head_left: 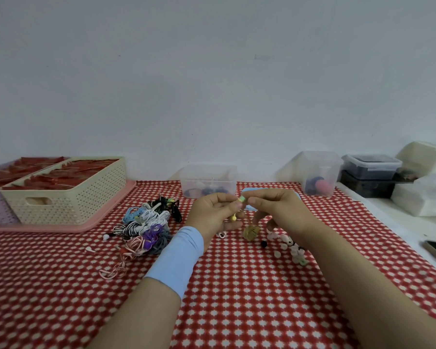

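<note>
**While the green tip (pixel 241 199) is pinched mid-air: fitting step**

As my left hand (pixel 215 214) and right hand (pixel 275 210) meet above the middle of the red checked tablecloth (pixel 237 298), I judge this to be the fitting step: the small pale green tip sits between them, off the table, just near of the clear box (pixel 208 181) at the far edge.

Left fingers are curled in, thumb and forefinger pinching the tip from the left. Right thumb and forefinger pinch it from the right, with the other right fingers loosely curled below. Whether the tip is already seated on a bud is too small to tell.

A yellow earbud (pixel 233 218) hangs just under my left thumb. The yellow cable coil (pixel 251 233) hangs lower, close to the cloth; I can't tell if it touches.

To the left is a pile of wound earphones (pixel 146 227). To the right, near my right wrist, are loose white pieces (pixel 287 245), probably spare tips.

Next move, my guess: the left hand holds firm while the right pushes the tip straight on with a small twist. It's a tiny part and slips easily, so I should keep the pinch tight. Then the hanging earbud likely needs the same.
</note>
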The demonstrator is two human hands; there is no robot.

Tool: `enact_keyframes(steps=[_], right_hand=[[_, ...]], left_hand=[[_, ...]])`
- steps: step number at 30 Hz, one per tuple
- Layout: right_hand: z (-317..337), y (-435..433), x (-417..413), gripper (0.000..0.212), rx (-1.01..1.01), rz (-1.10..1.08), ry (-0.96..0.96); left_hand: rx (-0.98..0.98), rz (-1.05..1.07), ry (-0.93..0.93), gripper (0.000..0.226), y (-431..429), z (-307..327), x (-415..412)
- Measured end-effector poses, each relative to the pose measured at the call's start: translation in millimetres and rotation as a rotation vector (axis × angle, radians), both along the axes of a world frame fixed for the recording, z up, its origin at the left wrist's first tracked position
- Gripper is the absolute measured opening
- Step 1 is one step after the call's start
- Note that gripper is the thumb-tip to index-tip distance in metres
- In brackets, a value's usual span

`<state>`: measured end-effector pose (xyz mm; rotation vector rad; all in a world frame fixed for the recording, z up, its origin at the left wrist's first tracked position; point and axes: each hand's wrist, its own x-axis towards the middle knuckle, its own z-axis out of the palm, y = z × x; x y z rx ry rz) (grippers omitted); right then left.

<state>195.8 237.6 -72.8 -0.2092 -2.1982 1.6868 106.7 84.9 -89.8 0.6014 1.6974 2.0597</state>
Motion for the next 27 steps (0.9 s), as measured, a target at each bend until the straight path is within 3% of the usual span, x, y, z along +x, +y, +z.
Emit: enact_keyframes(steps=[2, 5, 7, 9, 11, 19, 27], right_hand=[[0.5, 2.7, -0.8, 0.038, 0.139, -0.003, -0.045], [-5.4, 3.6, -3.7, 0.067, 0.555, 0.057, -0.299], [-10.1, 2.8, -5.9, 0.050, 0.623, 0.079, -0.337], [-13.0, 4.5, -9.0, 0.019, 0.572, 0.056, -0.237], [-12.7, 5.9, -10.1, 0.007, 0.471, 0.036, -0.169], [-4.7, 4.6, -4.8, 0.011, 0.021, 0.110, -0.143], [5.7, -6.2, -0.9, 0.007, -0.192, 0.127, -0.086]], left_hand=[[-0.012, 0.016, 0.036, 0.026, -0.5, 1.3, -1.5], [-0.058, 0.040, 0.122, 0.033, -2.8, 2.2, -1.8], [-0.047, 0.039, 0.128, 0.028, -2.7, 3.4, -0.9], [-0.031, 0.038, 0.110, 0.024, -3.6, 6.2, 0.4], [-0.010, 0.060, 0.108, 0.023, -6.2, 8.5, -1.4], [0.108, 0.173, 0.096, 0.028, -14.2, 11.8, -9.6], [0.097, 0.226, 0.073, 0.016, -15.6, 11.6, -10.5]])
